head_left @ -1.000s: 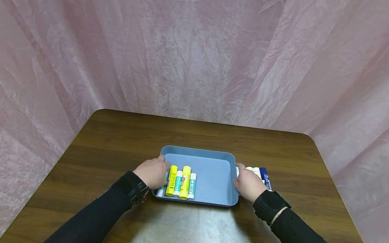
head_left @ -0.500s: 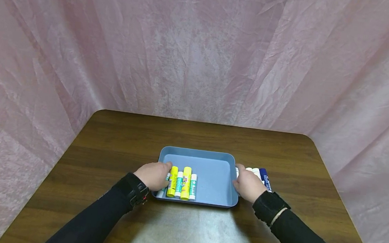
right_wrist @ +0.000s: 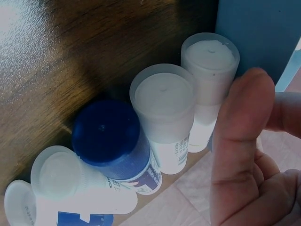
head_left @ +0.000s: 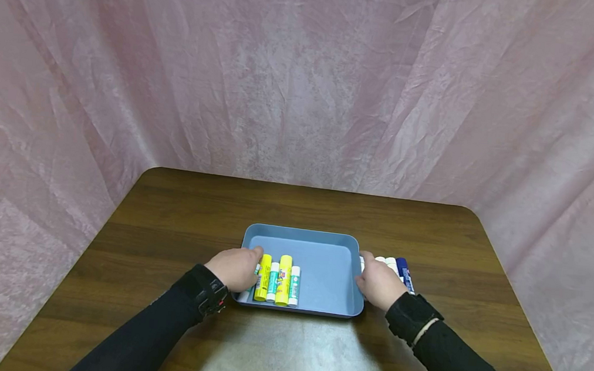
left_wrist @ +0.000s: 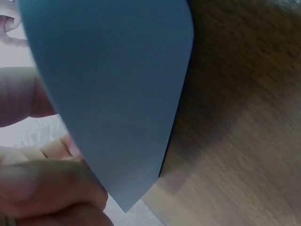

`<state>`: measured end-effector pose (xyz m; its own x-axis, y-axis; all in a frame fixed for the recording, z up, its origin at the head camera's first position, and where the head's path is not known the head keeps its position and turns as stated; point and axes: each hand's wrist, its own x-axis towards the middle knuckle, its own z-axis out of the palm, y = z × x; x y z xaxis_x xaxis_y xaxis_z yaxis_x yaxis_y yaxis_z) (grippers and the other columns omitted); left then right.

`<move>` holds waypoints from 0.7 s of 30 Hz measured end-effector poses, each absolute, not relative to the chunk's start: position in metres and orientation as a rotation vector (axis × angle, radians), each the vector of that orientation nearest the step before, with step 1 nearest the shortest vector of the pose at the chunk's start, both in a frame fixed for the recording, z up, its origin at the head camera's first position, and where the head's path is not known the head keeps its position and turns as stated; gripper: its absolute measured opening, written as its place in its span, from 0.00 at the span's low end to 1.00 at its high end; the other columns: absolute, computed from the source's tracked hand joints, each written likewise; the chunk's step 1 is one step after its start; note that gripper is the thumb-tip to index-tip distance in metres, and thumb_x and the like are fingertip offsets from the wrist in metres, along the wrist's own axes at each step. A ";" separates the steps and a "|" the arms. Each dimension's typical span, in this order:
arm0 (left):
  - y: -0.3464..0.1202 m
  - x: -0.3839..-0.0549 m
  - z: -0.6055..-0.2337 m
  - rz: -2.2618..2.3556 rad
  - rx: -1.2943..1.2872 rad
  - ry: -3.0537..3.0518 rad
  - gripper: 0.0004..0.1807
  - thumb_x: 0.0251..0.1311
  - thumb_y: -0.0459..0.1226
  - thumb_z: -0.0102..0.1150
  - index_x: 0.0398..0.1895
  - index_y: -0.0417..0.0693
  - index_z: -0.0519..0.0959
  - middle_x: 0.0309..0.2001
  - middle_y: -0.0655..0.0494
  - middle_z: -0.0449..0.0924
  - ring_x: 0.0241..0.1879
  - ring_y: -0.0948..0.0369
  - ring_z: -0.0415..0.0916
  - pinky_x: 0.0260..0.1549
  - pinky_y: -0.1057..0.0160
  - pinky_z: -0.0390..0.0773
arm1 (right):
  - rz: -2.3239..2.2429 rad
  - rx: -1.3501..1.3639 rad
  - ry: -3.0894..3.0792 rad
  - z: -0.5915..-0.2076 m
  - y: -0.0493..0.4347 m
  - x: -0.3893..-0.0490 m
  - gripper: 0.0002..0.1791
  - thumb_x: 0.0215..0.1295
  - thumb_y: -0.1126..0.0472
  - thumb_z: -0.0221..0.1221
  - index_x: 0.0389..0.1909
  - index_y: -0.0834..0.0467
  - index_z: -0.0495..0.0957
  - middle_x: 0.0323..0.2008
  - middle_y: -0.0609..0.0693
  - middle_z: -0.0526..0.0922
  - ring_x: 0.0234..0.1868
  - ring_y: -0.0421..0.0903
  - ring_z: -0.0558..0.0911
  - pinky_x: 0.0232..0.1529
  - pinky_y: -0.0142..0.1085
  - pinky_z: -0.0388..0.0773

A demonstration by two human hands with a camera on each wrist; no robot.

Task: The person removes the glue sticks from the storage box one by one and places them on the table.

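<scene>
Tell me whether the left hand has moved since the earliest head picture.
Yes. Against the table, the left hand has shifted slightly right, its fingers now reaching further over the tray.

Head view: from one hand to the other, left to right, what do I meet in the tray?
Left hand → yellow tube, white-and-teal tube, second yellow tube, another white-and-teal tube, bare stretch of the blue tray → right hand.
</scene>
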<state>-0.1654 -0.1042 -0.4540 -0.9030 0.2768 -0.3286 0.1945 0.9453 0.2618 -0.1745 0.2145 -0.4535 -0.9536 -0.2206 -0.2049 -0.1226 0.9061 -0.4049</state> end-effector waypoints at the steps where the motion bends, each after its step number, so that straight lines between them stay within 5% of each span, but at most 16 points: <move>1: -0.104 -0.166 -0.454 0.314 0.348 2.736 0.23 0.65 0.43 0.64 0.60 0.46 0.72 0.31 0.53 0.76 0.29 0.57 0.73 0.27 0.61 0.72 | -0.577 -0.256 2.822 -0.454 0.215 -0.175 0.33 0.70 0.65 0.60 0.71 0.72 0.61 0.25 0.52 0.79 0.24 0.44 0.77 0.26 0.35 0.75; 21: -0.105 -0.164 -0.449 0.378 0.381 2.747 0.17 0.70 0.40 0.56 0.59 0.49 0.72 0.31 0.54 0.76 0.28 0.57 0.73 0.26 0.61 0.70 | -0.573 -0.237 2.831 -0.456 0.214 -0.174 0.33 0.70 0.65 0.60 0.71 0.71 0.61 0.25 0.52 0.79 0.23 0.44 0.77 0.25 0.35 0.75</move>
<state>-0.1638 -0.1053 -0.4490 -0.9060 0.3050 -0.2937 0.2144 0.9286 0.3030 -0.1741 0.2142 -0.4560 -0.9575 -0.2048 -0.2033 -0.1096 0.9099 -0.4000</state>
